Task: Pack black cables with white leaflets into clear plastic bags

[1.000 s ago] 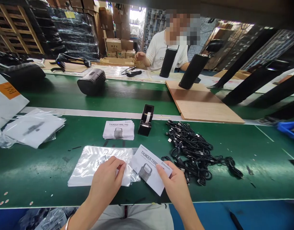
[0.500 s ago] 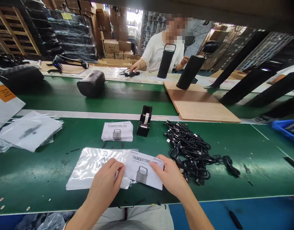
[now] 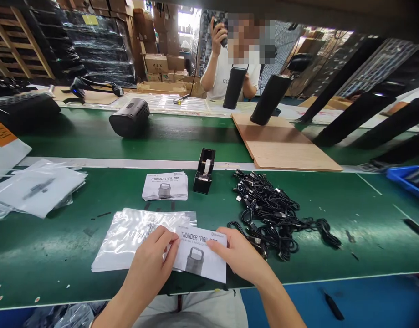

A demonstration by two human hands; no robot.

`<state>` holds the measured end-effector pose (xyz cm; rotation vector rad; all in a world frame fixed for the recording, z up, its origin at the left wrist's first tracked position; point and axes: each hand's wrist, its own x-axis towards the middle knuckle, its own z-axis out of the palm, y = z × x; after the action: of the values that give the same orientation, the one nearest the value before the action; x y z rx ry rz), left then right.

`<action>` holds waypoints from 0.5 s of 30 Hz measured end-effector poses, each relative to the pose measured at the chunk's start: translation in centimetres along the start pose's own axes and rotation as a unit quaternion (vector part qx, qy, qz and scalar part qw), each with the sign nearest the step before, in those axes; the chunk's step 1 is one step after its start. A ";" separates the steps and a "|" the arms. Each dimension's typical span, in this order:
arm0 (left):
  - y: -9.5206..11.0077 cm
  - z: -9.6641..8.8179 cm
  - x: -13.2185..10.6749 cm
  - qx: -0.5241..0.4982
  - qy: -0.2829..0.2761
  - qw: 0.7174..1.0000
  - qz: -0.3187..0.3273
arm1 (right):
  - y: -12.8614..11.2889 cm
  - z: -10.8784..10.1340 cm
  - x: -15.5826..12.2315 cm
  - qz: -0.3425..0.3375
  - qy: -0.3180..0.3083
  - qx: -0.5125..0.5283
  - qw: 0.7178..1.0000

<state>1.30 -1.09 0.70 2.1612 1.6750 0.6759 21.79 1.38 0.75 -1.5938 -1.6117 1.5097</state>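
My right hand (image 3: 242, 255) grips the right side of a printed manual (image 3: 209, 262), thumb on top; its cover reads "Thunder Trail Pro". My left hand (image 3: 156, 250) is closed in a pinch at the manual's left edge, over the top clear plastic bag (image 3: 124, 237) of a flat stack. The fingertips hide the exact pinch point, and whether the manual's edge lies inside the bag cannot be made out. Beyond the bags sits a pile of similar manuals (image 3: 165, 187), beside a black tape dispenser (image 3: 204, 171).
A tangle of black cables (image 3: 267, 209) lies right of my hands. Filled bags (image 3: 40, 189) are at left. Across the belt stand a dark speaker (image 3: 130, 118), a wooden board (image 3: 291, 146) and a person (image 3: 226, 75) holding something dark. A blue tray (image 3: 406, 182) is far right.
The manual and my right hand have shifted slightly left and toward me. My left hand keeps its pinch. The person opposite has raised a hand with a dark object from the table.
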 end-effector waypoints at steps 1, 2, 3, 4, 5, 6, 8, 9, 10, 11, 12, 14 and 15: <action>0.1 0.0 0.0 -0.002 -0.001 1.000 0.007 | -0.3 0.0 0.2 0.001 0.002 0.012 1.000; 0.1 0.0 0.0 -0.004 -0.002 1.000 0.008 | -0.7 -0.1 0.3 0.001 -0.002 0.031 1.000; 0.1 0.0 0.1 -0.005 -0.002 1.000 0.006 | -1.1 -0.2 0.2 0.002 -0.016 0.056 0.998; 0.1 0.0 0.1 -0.007 -0.003 1.000 0.002 | -1.5 -0.4 0.1 0.002 -0.042 0.088 0.995; 0.0 -0.1 0.0 -0.009 -0.003 1.000 -0.006 | -1.9 -0.5 -0.1 0.002 -0.075 0.124 0.989; -0.1 -0.2 0.0 -0.012 -0.003 1.000 -0.014 | -2.1 -0.7 -0.4 0.001 -0.104 0.158 0.982; -0.2 -0.4 -0.1 -0.019 -0.006 0.999 -0.030 | -2.0 -0.9 -0.8 0.002 -0.117 0.213 0.970; -0.2 -0.6 -0.1 -0.023 -0.007 0.999 -0.037 | -1.8 -0.8 -0.8 0.003 -0.096 0.234 0.967; -0.1 -0.6 -0.1 -0.028 -0.009 0.999 -0.044 | -1.5 -0.7 -0.8 0.002 -0.063 0.252 0.966; -0.1 -0.7 0.0 -0.034 -0.013 0.998 -0.051 | -1.1 -0.4 -0.7 -0.003 -0.023 0.265 0.964; 0.1 -0.8 0.0 -0.041 -0.018 0.997 -0.058 | -0.6 -0.1 -0.5 -0.009 0.012 0.272 0.962; 0.3 -0.8 0.2 -0.054 -0.027 0.995 -0.073 | -0.1 0.7 -0.2 -0.015 0.038 0.259 0.965; 0.4 -0.8 0.3 -0.061 -0.031 0.995 -0.077 | 0.1 1.0 -0.1 -0.014 0.035 0.245 0.969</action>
<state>1.24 -0.91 1.65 1.9266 1.7015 0.6423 21.01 0.87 0.42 -1.3206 -1.0998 1.6548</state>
